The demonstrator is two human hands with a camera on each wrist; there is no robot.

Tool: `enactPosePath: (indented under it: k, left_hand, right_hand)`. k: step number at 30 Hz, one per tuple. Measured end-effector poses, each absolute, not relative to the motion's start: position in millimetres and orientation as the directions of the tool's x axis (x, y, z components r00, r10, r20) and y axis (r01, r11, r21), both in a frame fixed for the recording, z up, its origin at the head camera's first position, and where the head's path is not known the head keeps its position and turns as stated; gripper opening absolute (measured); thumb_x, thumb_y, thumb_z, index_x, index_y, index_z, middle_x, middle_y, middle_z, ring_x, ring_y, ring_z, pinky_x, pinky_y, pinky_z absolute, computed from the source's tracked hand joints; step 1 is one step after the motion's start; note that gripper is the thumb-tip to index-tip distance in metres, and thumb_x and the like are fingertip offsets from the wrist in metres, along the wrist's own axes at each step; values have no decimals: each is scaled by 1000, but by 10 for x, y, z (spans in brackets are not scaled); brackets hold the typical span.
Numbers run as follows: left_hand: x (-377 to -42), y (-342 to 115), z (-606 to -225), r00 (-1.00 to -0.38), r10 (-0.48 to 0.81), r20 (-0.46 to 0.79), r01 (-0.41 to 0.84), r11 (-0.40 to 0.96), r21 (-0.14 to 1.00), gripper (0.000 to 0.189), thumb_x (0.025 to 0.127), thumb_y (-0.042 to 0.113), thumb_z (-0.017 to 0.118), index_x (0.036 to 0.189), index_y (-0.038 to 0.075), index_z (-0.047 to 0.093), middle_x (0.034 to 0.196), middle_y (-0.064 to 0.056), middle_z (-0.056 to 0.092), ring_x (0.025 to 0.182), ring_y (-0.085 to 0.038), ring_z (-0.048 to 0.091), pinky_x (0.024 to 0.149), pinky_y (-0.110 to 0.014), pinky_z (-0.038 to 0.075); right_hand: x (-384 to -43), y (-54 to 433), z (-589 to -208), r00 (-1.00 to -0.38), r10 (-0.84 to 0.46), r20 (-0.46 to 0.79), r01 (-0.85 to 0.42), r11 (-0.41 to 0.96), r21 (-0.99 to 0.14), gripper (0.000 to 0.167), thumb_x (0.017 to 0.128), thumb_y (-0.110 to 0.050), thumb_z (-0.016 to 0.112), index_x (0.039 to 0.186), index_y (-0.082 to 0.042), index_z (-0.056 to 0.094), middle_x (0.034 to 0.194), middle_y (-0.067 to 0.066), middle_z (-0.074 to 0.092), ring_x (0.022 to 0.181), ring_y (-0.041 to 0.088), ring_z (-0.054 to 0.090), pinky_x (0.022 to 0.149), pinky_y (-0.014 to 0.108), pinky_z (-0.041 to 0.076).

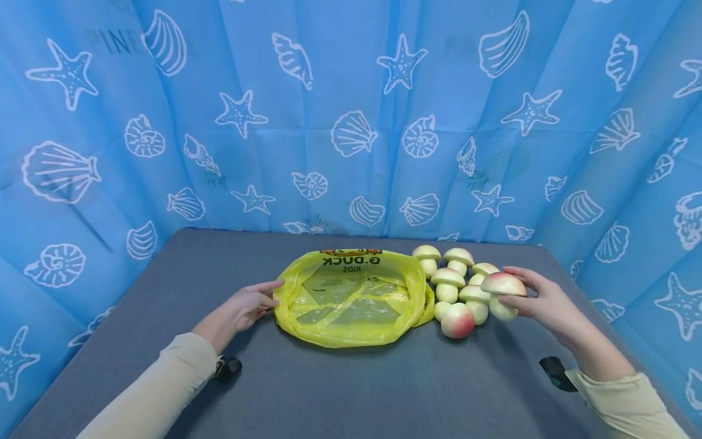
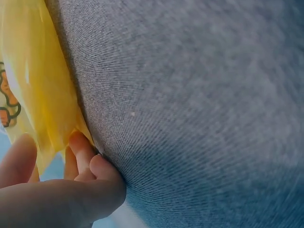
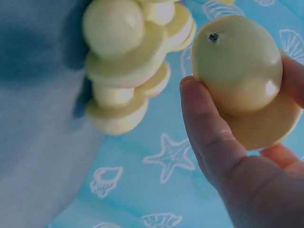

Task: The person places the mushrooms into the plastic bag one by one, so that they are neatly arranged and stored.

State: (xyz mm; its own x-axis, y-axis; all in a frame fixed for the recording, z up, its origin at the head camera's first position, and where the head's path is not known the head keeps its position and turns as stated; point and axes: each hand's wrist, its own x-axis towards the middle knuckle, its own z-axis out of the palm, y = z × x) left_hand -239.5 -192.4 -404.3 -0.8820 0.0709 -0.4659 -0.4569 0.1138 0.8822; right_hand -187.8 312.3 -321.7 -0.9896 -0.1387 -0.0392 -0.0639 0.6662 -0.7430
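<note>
A yellow plastic bag (image 1: 340, 338) lies on the table with its mouth spread wide, printed "G.DUCK KIDS" at the back. My left hand (image 1: 249, 306) is at the bag's left rim, fingertips touching the yellow plastic (image 2: 47, 85), thumb and fingers apart. My right hand (image 1: 554, 305) grips a toy mushroom (image 1: 503, 285) with a pink-tinged cap, thumb on one side and fingers on the other. In the right wrist view the round stem of this mushroom (image 3: 237, 66) faces the camera, a small dark spot on its end. Several similar mushrooms (image 1: 446, 283) cluster between bag and right hand.
One mushroom with a red-pink cap (image 1: 457, 321) lies on its side at the front of the cluster. The grey table (image 1: 351, 396) ends at a blue curtain (image 1: 351, 122) with white shell and starfish prints, behind and along both sides.
</note>
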Motion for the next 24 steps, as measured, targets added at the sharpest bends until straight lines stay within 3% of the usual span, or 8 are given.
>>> enactPosePath:
  k: [2, 7, 10, 19, 24]
  left_hand:
    - [-2392, -1920, -4041, -877, 73, -475, -464, 133, 876, 59, 95, -6, 51, 150, 11, 39, 159, -21, 15, 133, -30, 29, 90, -36, 32]
    - [-2392, -1900, -4015, -874, 90, -477, -462, 146, 875, 62, 95, -6, 50, 152, 12, 35, 159, -23, 11, 128, -29, 29, 86, -34, 31]
    - [-2391, -1886, -4002, -873, 93, -479, -465, 140, 874, 63, 94, -7, 50, 152, 11, 33, 159, -24, 9, 128, -30, 28, 84, -33, 31]
    - [-2392, -1896, -4002, -867, 85, -491, -478, 134, 868, 65, 93, -8, 51, 153, 12, 32, 159, -24, 8, 125, -28, 29, 83, -32, 31]
    - [-2399, -1912, -4007, -862, 90, -499, -487, 128, 864, 66, 94, -7, 51, 153, 12, 31, 160, -23, 7, 126, -28, 27, 86, -33, 30]
  right_hand:
    - [-1908, 3078, -3208, -987, -158, -37, -75, 645, -760, 69, 96, -22, 62, 148, 7, 27, 139, 33, 37, 109, 25, 50, 74, 33, 52]
    - [-1983, 2962, -3191, -978, -189, -88, -39, 581, -813, 71, 97, -19, 60, 150, 5, 20, 141, 36, 32, 119, 40, 44, 83, 41, 51]
    - [-2013, 2895, -3179, -973, -189, -131, 3, 560, -829, 73, 97, -18, 59, 150, 7, 16, 140, 37, 31, 120, 41, 42, 85, 42, 49]
    - [-2093, 2708, -3164, -955, -233, -183, 61, 450, -891, 71, 97, -18, 57, 148, 8, 14, 141, 30, 31, 107, 20, 53, 84, 36, 49]
    - [-2139, 2623, -3169, -947, -261, -188, 63, 424, -904, 72, 98, -19, 56, 149, 7, 12, 142, 31, 31, 106, 17, 54, 86, 36, 49]
